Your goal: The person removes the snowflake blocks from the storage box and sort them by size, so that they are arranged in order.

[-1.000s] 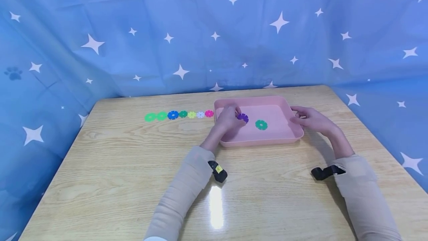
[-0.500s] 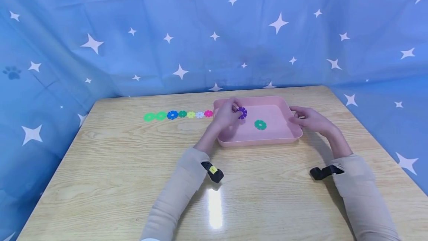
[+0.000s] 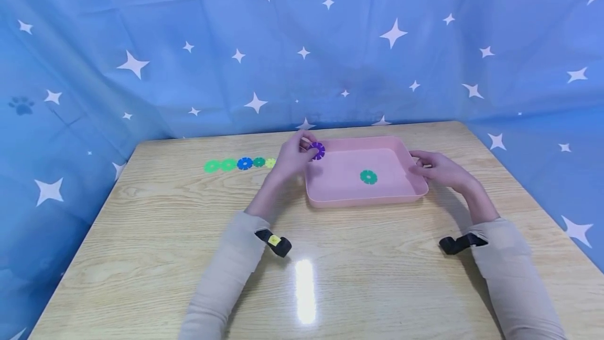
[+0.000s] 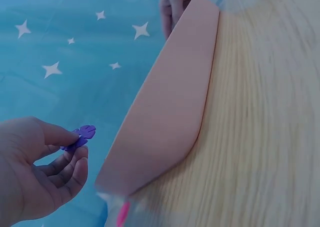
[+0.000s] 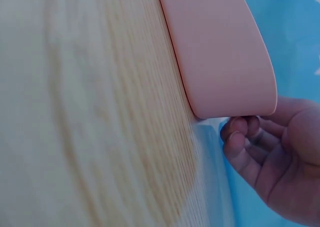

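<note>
My left hand [image 3: 291, 156] pinches a purple notched plastic disc [image 3: 319, 151] between thumb and fingers, over the left rim of a pink tray [image 3: 349, 203]. In the left wrist view the disc [image 4: 82, 137] sits at the fingertips, raised beside the tray's wall [image 4: 155, 102]. My right hand [image 3: 441, 168] grips the tray's right side, thumb over the rim and fingers curled against the outer wall, as the right wrist view shows of that hand [image 5: 285, 157]. Inside the tray lies one green notched disc [image 3: 368, 177].
Left of the tray runs a row of discs on the wooden table [image 3: 155, 235]: light green discs [image 3: 228, 165], a blue disc [image 3: 245, 163], a dark green disc [image 3: 259, 162] and a yellow disc [image 3: 270, 162]. My left hand hides the row's right end. A starry blue curtain [image 3: 330, 67] hangs behind.
My left hand has lifted the purple disc from inside the tray and carried it left to the rim, covering the row's right end. The right hand and tray stay put.
</note>
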Motion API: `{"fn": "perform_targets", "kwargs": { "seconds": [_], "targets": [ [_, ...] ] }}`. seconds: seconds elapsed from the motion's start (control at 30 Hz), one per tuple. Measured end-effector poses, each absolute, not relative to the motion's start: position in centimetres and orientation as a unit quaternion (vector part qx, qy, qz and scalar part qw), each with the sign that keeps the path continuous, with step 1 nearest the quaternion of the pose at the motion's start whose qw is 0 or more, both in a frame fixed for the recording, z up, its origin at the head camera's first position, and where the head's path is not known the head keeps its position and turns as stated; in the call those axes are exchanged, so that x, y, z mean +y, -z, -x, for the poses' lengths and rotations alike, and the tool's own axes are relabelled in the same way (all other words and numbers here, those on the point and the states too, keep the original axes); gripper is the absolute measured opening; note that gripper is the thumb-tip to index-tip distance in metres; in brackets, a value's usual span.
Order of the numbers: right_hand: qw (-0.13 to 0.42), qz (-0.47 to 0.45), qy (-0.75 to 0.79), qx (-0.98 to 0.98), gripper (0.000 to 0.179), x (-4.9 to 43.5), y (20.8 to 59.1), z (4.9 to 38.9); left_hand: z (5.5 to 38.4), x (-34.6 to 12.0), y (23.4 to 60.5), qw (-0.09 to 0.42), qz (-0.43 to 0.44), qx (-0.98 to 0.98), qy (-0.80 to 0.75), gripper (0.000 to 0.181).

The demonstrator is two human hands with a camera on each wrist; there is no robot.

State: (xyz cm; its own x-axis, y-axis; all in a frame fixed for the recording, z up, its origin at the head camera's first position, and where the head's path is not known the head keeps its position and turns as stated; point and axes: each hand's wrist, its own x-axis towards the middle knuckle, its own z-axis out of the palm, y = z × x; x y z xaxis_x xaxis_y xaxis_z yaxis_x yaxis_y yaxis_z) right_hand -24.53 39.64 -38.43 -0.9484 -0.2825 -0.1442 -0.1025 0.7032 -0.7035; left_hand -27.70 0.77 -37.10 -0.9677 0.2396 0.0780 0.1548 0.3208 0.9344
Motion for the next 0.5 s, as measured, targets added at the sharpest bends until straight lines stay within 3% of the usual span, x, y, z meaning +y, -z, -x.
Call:
{"fn": "perform_targets", "kwargs": {
  "seconds": [0.5],
  "targets": [
    [0.122, 0.106, 0.373, 0.914, 0.063, 39.7, 38.4, 24.4, 28.6, -8.7, 38.3, -0.014, -0.094, 0.838, -0.537, 0.023]
  ]
}}
